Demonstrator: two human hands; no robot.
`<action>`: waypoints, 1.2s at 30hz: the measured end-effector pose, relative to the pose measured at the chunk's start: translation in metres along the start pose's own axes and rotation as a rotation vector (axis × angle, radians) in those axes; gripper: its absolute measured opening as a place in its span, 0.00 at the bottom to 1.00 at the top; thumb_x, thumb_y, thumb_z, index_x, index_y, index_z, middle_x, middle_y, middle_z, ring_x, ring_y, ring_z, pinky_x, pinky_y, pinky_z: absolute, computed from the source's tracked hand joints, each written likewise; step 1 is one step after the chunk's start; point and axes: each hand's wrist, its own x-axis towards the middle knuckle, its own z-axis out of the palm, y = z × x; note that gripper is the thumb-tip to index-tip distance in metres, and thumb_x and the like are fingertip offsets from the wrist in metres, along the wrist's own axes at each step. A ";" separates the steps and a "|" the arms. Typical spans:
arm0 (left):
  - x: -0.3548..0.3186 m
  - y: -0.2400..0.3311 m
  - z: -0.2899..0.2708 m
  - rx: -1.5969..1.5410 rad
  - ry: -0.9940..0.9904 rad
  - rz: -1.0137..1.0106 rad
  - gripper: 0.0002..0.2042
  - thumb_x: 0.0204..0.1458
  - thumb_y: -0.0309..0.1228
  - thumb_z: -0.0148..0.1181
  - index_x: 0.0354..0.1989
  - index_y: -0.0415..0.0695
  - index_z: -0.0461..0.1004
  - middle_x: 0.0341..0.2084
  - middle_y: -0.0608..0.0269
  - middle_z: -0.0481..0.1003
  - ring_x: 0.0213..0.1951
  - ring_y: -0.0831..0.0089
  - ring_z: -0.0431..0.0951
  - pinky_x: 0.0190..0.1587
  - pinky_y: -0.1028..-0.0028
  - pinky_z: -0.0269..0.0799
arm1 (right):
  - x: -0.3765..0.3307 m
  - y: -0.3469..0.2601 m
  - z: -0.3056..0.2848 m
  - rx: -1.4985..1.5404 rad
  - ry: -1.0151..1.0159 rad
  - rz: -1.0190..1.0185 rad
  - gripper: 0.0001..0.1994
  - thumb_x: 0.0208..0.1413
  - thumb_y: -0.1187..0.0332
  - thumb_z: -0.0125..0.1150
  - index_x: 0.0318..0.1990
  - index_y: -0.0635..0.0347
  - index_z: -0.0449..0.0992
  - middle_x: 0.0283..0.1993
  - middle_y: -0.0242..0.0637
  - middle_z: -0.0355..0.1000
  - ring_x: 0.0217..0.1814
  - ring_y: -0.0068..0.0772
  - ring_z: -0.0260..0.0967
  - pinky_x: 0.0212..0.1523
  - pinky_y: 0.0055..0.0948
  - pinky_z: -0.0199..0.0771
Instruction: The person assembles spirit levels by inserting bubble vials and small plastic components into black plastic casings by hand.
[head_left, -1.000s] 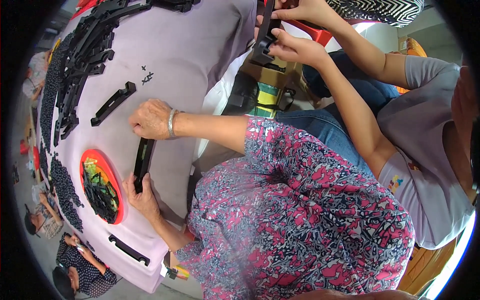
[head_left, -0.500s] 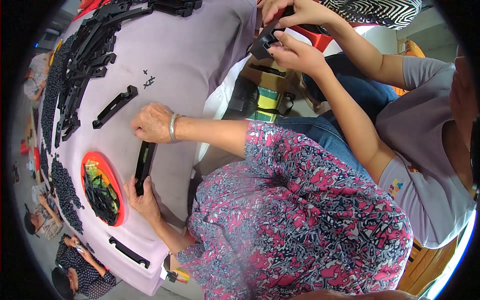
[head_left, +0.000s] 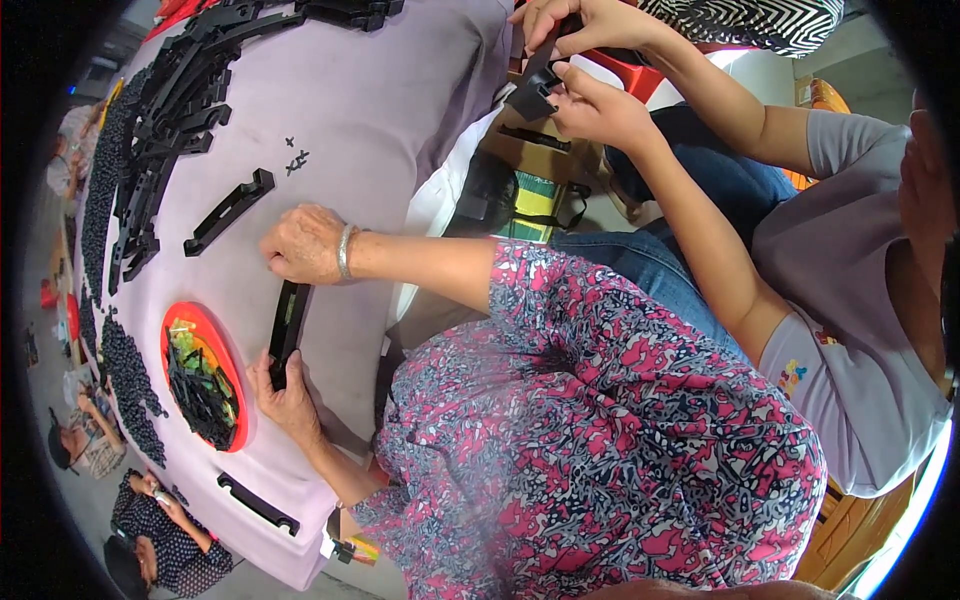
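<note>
A long black plastic bar (head_left: 290, 318), with a slot along its length, lies on the cloth-covered table between my two hands. My left hand (head_left: 287, 398) grips its near lower end, thumb on one side and fingers on the other. Over the opposite end, my right hand (head_left: 306, 245), with a bracelet at the wrist, is closed in a fist. The fingertips there are hidden, so any small piece inside cannot be seen. Beside the bar stands a red oval dish (head_left: 243, 400) with dark strips and small green and yellow pieces. A similar bar (head_left: 228, 212) lies beyond my right hand.
A heap of black plastic parts (head_left: 175, 130) and mounds of small black pieces (head_left: 130, 385) line the table's far side. A few tiny black pieces (head_left: 297, 162) lie loose. Another bar (head_left: 258, 505) is near the table corner. A co-worker's hands (head_left: 590, 70) hold a black part.
My hands and the bar have hardly moved. The co-worker's hands have shifted and tilted their black part slightly.
</note>
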 end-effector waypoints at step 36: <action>-0.001 0.008 -0.004 0.020 0.003 -0.001 0.15 0.49 0.24 0.68 0.44 0.32 0.75 0.33 0.61 0.69 0.38 0.69 0.71 0.44 0.72 0.69 | 0.000 -0.007 -0.002 0.023 -0.001 0.014 0.06 0.45 0.67 0.57 0.24 0.57 0.77 0.25 0.44 0.74 0.34 0.51 0.73 0.38 0.50 0.73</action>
